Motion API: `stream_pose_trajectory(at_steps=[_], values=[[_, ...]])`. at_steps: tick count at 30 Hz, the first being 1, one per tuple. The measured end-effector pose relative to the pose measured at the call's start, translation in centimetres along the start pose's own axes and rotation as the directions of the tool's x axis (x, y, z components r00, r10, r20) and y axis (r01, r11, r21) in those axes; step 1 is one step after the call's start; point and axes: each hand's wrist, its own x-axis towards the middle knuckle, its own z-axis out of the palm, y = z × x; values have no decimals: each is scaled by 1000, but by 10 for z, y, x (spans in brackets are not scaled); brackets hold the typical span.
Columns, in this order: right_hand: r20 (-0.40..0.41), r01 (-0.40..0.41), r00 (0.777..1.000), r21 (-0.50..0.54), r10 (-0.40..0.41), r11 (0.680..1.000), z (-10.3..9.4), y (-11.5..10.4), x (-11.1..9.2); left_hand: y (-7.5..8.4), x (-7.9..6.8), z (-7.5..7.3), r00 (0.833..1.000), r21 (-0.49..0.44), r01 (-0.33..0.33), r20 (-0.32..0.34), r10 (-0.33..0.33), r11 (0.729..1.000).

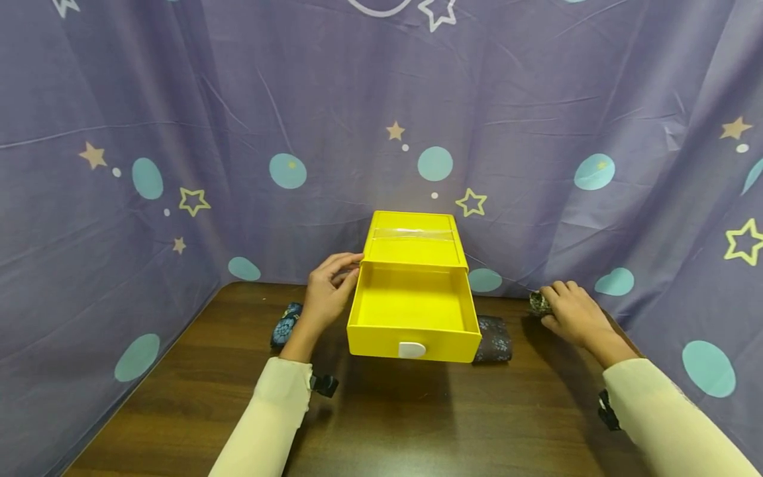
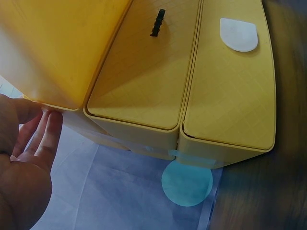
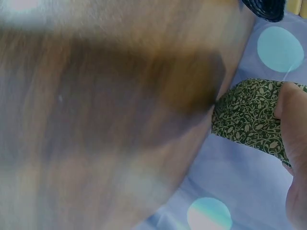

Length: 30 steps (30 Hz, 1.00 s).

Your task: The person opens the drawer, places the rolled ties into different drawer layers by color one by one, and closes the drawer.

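A yellow drawer unit [image 1: 415, 238] stands against the curtain, its top drawer [image 1: 411, 298] pulled out with nothing inside. My left hand [image 1: 328, 291] is at the unit's left side, fingers mostly straight, fingertips right at the edge beside the pulled-out drawer. In the left wrist view, the left fingers [image 2: 50, 134] reach the yellow edge from below. Off to the right, my right hand [image 1: 575, 315] grips a folded green cloth [image 3: 249, 112] with a cream leafy vine pattern. That cloth is up off the table, and its far part is hidden behind the hand.
A folded blue patterned cloth [image 1: 286, 324] lies left of the unit, and a dark floral folded cloth [image 1: 493, 339] lies to its right. The wooden table [image 1: 393, 417] meets a purple curtain [image 1: 334, 86] at the back and sides. A lower drawer has a white handle [image 2: 239, 34].
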Motion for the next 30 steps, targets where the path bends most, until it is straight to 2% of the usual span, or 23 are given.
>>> stream_pose_trajectory(at_steps=[5,9,16,30], values=[[-58,30,998,-17,-31,999,-12,5,2,1,0,0,1000,-1,-12,-2,12,1000],[-119,89,988,-43,-94,995,-20,8,7,1,0,0,1000,-1,-14,-2,14,1000],[-215,201,951,-117,-222,973,-33,9,19,2,-1,1,1000,-11,6,-1,-6,1000],[-336,283,887,-147,-317,948,-71,-7,46,2,0,2,1000,-1,-1,-1,1,1000]])
